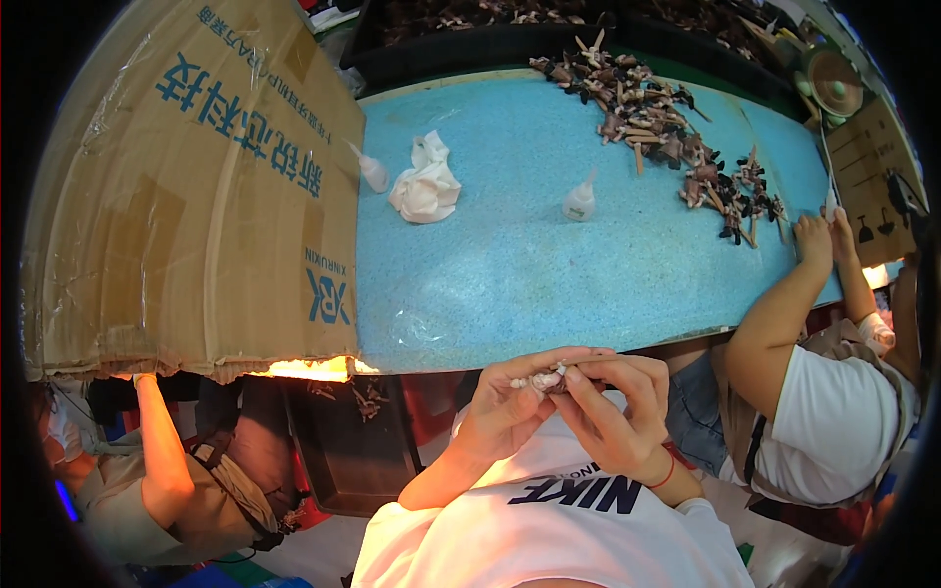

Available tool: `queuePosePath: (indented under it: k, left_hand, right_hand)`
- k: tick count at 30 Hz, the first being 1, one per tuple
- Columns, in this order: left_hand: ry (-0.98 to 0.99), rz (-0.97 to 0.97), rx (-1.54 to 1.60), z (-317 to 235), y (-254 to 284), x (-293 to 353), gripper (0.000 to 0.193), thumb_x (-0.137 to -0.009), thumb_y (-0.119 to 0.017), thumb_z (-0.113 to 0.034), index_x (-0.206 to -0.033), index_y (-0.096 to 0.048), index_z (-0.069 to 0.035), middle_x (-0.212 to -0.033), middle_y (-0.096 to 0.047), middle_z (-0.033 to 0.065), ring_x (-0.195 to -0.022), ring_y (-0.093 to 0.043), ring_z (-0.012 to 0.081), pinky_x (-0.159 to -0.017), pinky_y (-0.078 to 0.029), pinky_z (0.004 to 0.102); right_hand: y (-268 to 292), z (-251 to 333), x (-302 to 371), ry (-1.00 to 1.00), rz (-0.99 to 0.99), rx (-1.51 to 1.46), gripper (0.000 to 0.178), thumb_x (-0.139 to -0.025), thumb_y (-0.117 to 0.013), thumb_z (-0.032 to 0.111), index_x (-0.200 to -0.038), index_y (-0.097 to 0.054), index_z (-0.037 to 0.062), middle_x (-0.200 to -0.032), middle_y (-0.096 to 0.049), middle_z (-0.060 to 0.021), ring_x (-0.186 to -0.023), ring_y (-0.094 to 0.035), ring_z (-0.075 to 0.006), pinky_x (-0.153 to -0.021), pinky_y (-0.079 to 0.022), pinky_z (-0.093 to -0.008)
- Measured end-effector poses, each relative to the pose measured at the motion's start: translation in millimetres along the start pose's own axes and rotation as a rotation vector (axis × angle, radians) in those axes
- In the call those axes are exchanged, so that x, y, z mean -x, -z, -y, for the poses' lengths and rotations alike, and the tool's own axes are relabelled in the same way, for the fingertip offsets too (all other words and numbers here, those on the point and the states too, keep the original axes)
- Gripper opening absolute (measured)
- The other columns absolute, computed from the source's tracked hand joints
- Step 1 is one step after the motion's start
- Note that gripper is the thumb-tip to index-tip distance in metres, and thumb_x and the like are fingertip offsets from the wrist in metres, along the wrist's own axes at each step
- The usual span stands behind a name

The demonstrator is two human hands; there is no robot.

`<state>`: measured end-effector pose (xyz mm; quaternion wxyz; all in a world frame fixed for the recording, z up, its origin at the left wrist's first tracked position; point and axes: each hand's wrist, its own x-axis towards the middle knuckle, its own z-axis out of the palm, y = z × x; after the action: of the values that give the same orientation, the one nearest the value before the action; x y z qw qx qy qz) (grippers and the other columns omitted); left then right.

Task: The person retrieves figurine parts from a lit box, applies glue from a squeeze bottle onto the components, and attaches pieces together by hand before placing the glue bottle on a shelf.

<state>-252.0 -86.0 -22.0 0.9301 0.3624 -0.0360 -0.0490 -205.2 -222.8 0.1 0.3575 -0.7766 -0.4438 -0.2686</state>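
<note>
Just off the near edge of the blue table, my left hand [502,404] and my right hand [622,407] meet in front of my chest. Between their fingertips is a small figurine [545,380], pale at its ends and brownish in the middle; fingers cover much of it. Both hands are closed on it, the left from its left side, the right with thumb and fingers pinching its right end. A heap of similar small figurines [637,113], brown, black and pale with light sticks, spreads over the far right of the table.
On the blue table [470,274] stand a small white nozzle bottle [579,199], another nozzle bottle [372,171] and crumpled white tissue [427,181]. A large cardboard box [196,225] walls off the left. Co-workers sit at left and right [833,421]. A dark tray [353,451] lies below the table.
</note>
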Motion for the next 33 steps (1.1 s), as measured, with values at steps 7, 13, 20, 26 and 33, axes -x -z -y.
queuePosePath:
  k: [7, 13, 20, 26, 33]
  left_hand:
    - [-0.103, -0.107, -0.208, 12.1, 4.1, 0.3, 0.068, -0.079, -0.059, -0.043, -0.118, -0.043, 0.011, -0.122, -0.046, 0.0210, -0.103, -0.053, 0.0258, -0.085, -0.046, 0.0350]
    - [-0.713, -0.413, -0.822, 18.7, 3.2, 1.1, 0.044, -0.070, -0.073, -0.018, -0.105, -0.054, 0.001, -0.100, -0.055, 0.0119, -0.093, -0.052, 0.0226, -0.078, -0.044, 0.0332]
    - [-0.899, -0.390, -1.297, 6.5, -3.8, 7.3, 0.035, -0.062, -0.075, -0.005, -0.093, -0.060, -0.003, -0.081, -0.056, 0.0048, -0.073, -0.053, 0.0203, -0.060, -0.043, 0.0290]
    - [-0.889, -0.349, -1.257, 3.4, -5.9, 7.4, 0.029, -0.065, -0.069, 0.007, -0.092, -0.060, 0.003, -0.078, -0.057, 0.0100, -0.066, -0.054, 0.0183, -0.056, -0.042, 0.0255]
    - [-0.845, -0.378, -1.229, 3.8, -8.6, 9.6, 0.027, -0.066, -0.065, 0.011, -0.091, -0.060, 0.003, -0.079, -0.057, 0.0108, -0.066, -0.054, 0.0182, -0.057, -0.043, 0.0245]
  right_hand:
    - [5.3, -3.0, -2.5, -0.041, -0.019, 0.036, 0.036, -0.057, -0.073, 0.001, -0.092, -0.063, 0.0026, -0.092, -0.055, -0.0067, -0.078, -0.048, -0.0214, -0.060, -0.041, -0.0269]
    - [8.2, 0.2, 0.4, -0.058, -0.024, 0.057, 0.037, -0.054, -0.072, 0.003, -0.090, -0.065, 0.0059, -0.092, -0.055, -0.0055, -0.079, -0.048, -0.0226, -0.062, -0.039, -0.0297]
    - [9.0, -3.5, 1.6, 0.017, -0.052, -0.074, 0.033, -0.056, -0.068, -0.001, -0.089, -0.065, 0.0020, -0.090, -0.053, -0.0089, -0.082, -0.052, -0.0248, -0.061, -0.045, -0.0302]
    - [4.6, -5.2, 8.8, -0.008, -0.028, -0.176, 0.032, -0.058, -0.065, -0.006, -0.090, -0.064, -0.0043, -0.097, -0.050, -0.0141, -0.085, -0.054, -0.0263, -0.063, -0.049, -0.0276]
    - [7.2, -3.3, 6.7, -0.051, 0.023, -0.223, 0.029, -0.062, -0.065, -0.007, -0.091, -0.063, -0.0050, -0.098, -0.050, -0.0135, -0.085, -0.054, -0.0255, -0.064, -0.048, -0.0283]
